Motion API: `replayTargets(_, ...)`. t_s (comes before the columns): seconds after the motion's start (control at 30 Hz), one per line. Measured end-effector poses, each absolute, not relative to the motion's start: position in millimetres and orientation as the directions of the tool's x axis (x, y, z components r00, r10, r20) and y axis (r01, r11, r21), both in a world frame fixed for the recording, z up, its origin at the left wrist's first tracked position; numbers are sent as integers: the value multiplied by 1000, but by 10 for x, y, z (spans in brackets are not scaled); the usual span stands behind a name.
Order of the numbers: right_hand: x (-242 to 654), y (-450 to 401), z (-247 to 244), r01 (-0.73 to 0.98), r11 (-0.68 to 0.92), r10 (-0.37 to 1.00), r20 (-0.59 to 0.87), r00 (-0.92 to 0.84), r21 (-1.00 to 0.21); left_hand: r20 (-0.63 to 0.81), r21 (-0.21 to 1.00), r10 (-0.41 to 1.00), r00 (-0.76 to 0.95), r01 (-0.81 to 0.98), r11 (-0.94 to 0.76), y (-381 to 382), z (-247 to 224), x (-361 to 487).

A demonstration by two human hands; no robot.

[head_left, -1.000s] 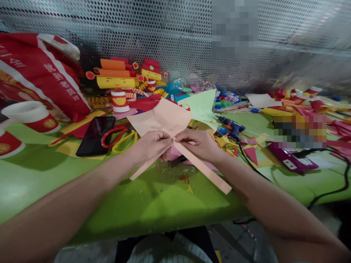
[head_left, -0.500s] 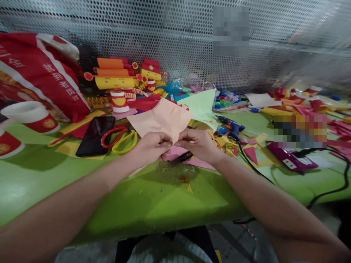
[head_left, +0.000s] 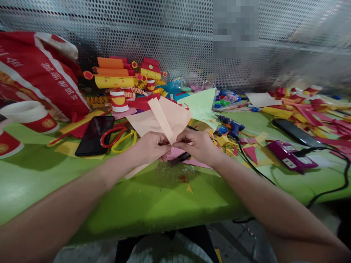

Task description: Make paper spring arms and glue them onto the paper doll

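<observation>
A narrow peach paper strip (head_left: 161,118) slants up and to the left from between my hands. My left hand (head_left: 155,148) is closed, its thumb and fingers pinching the strip's lower end from the left. From the right, my right hand (head_left: 196,146) pinches the same end, fingertips almost touching the left ones. Behind the strip lies a larger peach paper sheet (head_left: 138,119), partly covered by my hands. Pink paper (head_left: 201,161) and a dark tool, perhaps a knife, show below my fingers. Scissors (head_left: 124,142) with red and yellow handles lie beside my left hand.
A black phone (head_left: 94,137), paper cups (head_left: 33,116) and a red bag (head_left: 41,73) stand left. Paper figures (head_left: 115,81) stand at the back. Right are a blue glue gun (head_left: 233,126), paper scraps (head_left: 226,142), and a purple power strip (head_left: 292,157) with a black cable.
The strip's long upper part now shows clearly, tilted left across the sheet; before, only its pinched end stood out. Both hands have stayed in nearly the same place.
</observation>
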State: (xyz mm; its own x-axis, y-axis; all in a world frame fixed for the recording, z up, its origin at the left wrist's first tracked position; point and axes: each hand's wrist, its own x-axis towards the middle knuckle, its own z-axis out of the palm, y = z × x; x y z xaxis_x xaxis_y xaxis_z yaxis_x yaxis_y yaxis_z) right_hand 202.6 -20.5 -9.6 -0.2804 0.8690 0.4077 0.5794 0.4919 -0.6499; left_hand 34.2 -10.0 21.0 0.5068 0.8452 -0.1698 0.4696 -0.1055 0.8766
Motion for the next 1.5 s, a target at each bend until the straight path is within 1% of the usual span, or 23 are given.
replayTargets(0.1, 2026, -216, -91, 593, 519, 852, 424, -306, -616, -173, 857, 842, 510, 500, -127, -94, 222, 340)
replayTargets(0.17, 2027, -216, -105, 572, 526, 849, 431, -307, -629, -171, 838, 847, 503, 527, -144, -95, 221, 342)
replayTargets(0.27, 2027, -206, -143, 511, 512, 859, 426, -284, -691, -155, 827, 850, 504, 537, -167, -101, 203, 344)
replayTargets(0.33, 2023, -197, -169, 464, 477, 879, 399, -261, -747, -138, 833, 856, 498, 526, -172, -103, 186, 345)
replayTargets(0.43, 2015, -184, -202, 364, 409, 911, 352, -216, -837, -131, 861, 869, 477, 489, -139, -101, 175, 346)
replayTargets(0.5, 2010, -177, -221, 306, 377, 925, 336, -180, -874, -150, 883, 870, 469, 460, -96, -98, 183, 349)
replayTargets(0.7, 1992, -163, -265, 235, 342, 938, 319, -132, -910, -219, 906, 859, 463, 423, 3, -98, 187, 364)
replayTargets(0.87, 1963, -161, -234, 139, 311, 944, 288, -162, -940, -165, 910, 877, 451, 412, -41, -95, 126, 344)
replayTargets(0.93, 1960, -161, -203, 139, 294, 944, 264, -197, -946, -142, 900, 875, 462, 429, -80, -88, 115, 334)
replayTargets(1.03, 1961, -168, -167, 177, 285, 942, 241, -235, -942, -146, 878, 868, 475, 467, -108, -75, 118, 328)
replayTargets(1.3, 1906, -193, -172, 216, 210, 972, 181, -149, -953, -95, 852, 872, 481, 493, -179, -76, 107, 330)
replayTargets(1.4, 1907, -185, -162, 214, 217, 971, 187, -149, -953, -110, 879, 873, 476, 457, -138, -79, 87, 340)
replayTargets(1.5, 1934, -172, -147, 134, 224, 965, 201, -166, -965, -133, 939, 886, 444, 343, -31, -70, 78, 357)
